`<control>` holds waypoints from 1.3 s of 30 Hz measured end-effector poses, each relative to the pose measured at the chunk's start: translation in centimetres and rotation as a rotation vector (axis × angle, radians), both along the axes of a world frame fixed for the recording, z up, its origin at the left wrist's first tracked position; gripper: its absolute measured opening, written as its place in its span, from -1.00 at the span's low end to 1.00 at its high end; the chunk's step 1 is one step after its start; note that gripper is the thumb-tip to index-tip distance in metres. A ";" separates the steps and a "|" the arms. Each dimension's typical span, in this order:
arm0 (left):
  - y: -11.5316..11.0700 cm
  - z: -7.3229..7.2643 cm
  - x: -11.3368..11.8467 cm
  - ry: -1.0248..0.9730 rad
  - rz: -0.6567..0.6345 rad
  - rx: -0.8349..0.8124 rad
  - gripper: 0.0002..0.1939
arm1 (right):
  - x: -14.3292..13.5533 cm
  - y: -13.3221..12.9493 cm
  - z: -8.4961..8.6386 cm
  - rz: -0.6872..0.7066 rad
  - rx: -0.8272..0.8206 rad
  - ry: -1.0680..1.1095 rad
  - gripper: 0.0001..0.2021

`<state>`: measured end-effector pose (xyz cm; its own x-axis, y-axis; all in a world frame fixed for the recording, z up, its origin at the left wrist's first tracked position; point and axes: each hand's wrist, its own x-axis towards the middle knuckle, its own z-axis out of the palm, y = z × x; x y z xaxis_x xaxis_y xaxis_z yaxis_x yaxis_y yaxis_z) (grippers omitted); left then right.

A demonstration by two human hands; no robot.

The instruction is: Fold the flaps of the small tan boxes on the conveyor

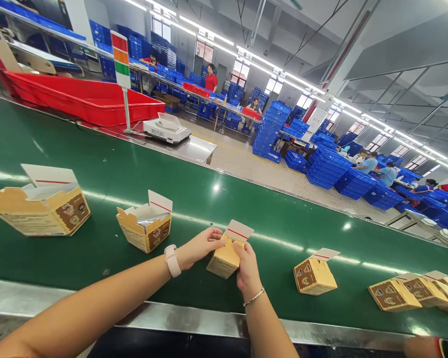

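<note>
Resting on the green conveyor belt (246, 209), just in front of its near steel edge, a small yellow carton (224, 259) is gripped between both hands. The left hand (199, 246) is closed on the carton's upper left side, fingers curled at the open top; the right hand (247, 268) is clamped on its right side, below the raised white flap (238, 231) with a red stripe. The carton is judged light and made of thin paperboard, stiff along its folded edges but easily dented on the flat panels, so it is best held by the corners and side edges, not by the loose flap. Left of the carton an open carton (145, 229) with a foil bag showing is seen; right of it a brown-printed carton (314, 276) stands apart
</note>
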<state>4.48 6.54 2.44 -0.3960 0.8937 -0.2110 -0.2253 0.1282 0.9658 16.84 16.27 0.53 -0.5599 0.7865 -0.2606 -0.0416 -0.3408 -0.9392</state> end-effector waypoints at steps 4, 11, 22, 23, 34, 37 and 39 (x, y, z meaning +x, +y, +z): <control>-4.9 -0.1 0.9 0.418 0.314 0.253 -0.61 | 2.8 -1.2 -1.1 -0.378 0.611 -0.067 -0.51; -9.1 -2.5 -2.6 1.203 1.190 0.315 -0.22 | 4.5 -6.9 0.2 -0.116 1.385 0.146 -0.72; -7.3 -4.3 -0.8 0.809 0.753 0.125 -0.31 | -4.4 -5.0 0.6 0.587 1.300 -0.200 -0.27; -7.4 -4.4 -0.8 0.856 0.714 0.154 -0.33 | -4.7 -4.8 1.0 0.616 1.286 -0.217 -0.33; -7.6 -3.7 -4.6 1.322 0.445 0.276 -0.60 | -4.7 -3.5 0.2 0.637 1.313 -0.107 -0.78; -7.0 -2.7 -3.6 1.207 0.455 0.280 -0.55 | -4.4 -4.8 -1.3 0.345 1.265 0.023 -0.76; -6.2 -1.9 -2.6 0.992 0.428 0.226 -0.57 | -4.4 -5.4 -1.9 0.090 1.079 0.068 -0.78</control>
